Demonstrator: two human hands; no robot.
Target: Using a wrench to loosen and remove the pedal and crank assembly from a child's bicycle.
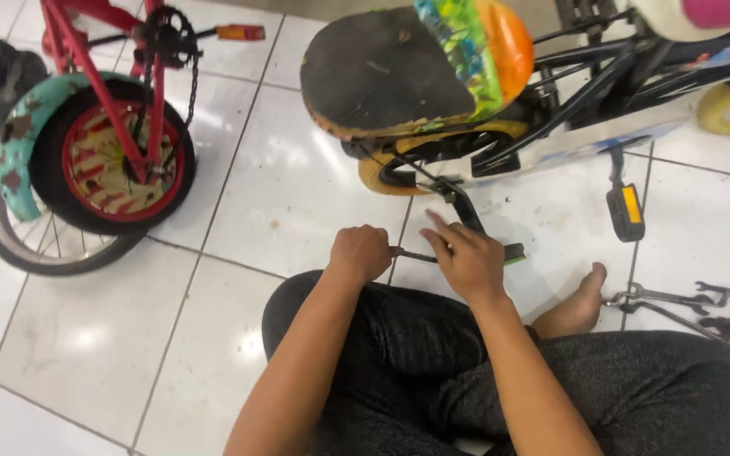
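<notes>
White floor tiles carry everything. Near the floor's middle, my left hand (359,252) fists around a slim dark metal tool (411,255); my right hand (469,260) pinches it beside the black crank arm (468,211). Stiff, light, probably greasy; best gripped mid-shaft.

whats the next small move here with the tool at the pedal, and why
Probably turn the tool a little with the left hand, since that fist grips its handle, while the right hand steadies the far end by the pedal below the crank arm.
</notes>
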